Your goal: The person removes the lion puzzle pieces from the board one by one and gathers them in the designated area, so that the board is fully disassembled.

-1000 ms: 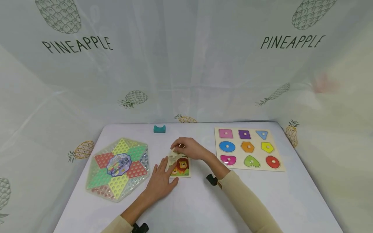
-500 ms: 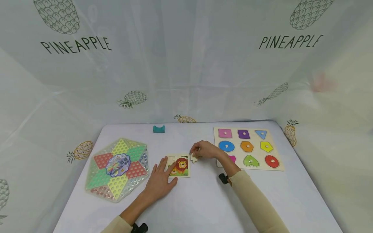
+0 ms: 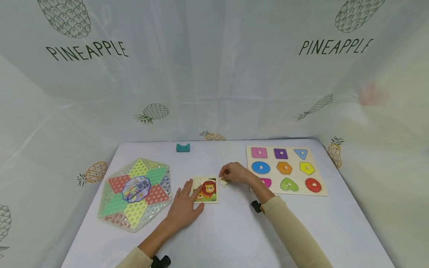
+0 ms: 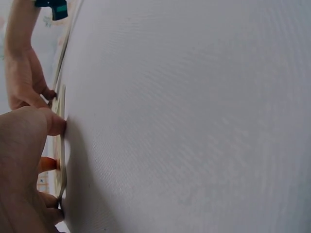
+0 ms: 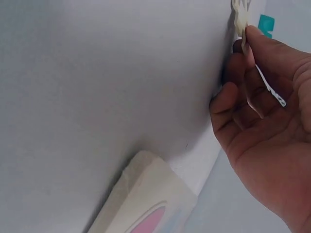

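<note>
A small square jigsaw puzzle with a lion picture lies flat at the middle of the table; its upper left part shows bare pale wood. My left hand rests on its left side, fingers spread, the thumb near its front edge. In the left wrist view the fingertips press along the puzzle frame. Just right of the puzzle, my right hand pinches a pale jigsaw piece between thumb and finger. The right wrist view shows that knobbed piece close over the table.
To the left lies a hexagonal board with coloured triangles. A shape peg board is on the right, partly under my right wrist. At the back edge stands a small teal block. A pineapple-print curtain hangs behind the table.
My right hand has moved off the puzzle's top to the right, carrying the jigsaw piece, and stays about there over the last half second. The left hand has kept its place.
</note>
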Available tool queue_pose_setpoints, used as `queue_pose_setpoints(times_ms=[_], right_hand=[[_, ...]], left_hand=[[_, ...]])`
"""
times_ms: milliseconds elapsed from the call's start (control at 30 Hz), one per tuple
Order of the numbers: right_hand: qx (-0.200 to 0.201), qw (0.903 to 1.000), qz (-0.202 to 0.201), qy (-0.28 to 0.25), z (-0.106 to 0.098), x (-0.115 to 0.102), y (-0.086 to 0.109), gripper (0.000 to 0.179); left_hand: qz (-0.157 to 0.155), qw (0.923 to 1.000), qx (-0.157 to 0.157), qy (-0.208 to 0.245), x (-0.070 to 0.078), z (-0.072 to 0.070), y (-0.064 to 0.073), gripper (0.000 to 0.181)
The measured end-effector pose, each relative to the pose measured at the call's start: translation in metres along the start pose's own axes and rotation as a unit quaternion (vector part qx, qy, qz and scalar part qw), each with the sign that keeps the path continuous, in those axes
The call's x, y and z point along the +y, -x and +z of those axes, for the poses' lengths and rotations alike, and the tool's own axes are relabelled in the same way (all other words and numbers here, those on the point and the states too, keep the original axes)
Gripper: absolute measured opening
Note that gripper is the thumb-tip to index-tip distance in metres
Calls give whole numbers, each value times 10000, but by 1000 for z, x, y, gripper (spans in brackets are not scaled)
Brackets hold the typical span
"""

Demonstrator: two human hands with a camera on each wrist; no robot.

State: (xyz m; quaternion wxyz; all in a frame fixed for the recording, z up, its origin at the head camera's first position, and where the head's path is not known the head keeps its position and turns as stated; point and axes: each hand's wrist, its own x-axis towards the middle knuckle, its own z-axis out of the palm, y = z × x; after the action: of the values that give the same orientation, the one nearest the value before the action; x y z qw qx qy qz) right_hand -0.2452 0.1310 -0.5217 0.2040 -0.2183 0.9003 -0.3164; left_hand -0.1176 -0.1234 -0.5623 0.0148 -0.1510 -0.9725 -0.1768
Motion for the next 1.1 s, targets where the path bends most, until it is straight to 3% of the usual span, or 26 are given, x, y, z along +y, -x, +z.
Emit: queue_pose_setpoints(times_ms=[1100], right_hand=[[191, 9997, 102, -115, 7, 2, 0, 5]], left_hand=[[17, 9999, 105, -27, 3, 1, 1, 63]])
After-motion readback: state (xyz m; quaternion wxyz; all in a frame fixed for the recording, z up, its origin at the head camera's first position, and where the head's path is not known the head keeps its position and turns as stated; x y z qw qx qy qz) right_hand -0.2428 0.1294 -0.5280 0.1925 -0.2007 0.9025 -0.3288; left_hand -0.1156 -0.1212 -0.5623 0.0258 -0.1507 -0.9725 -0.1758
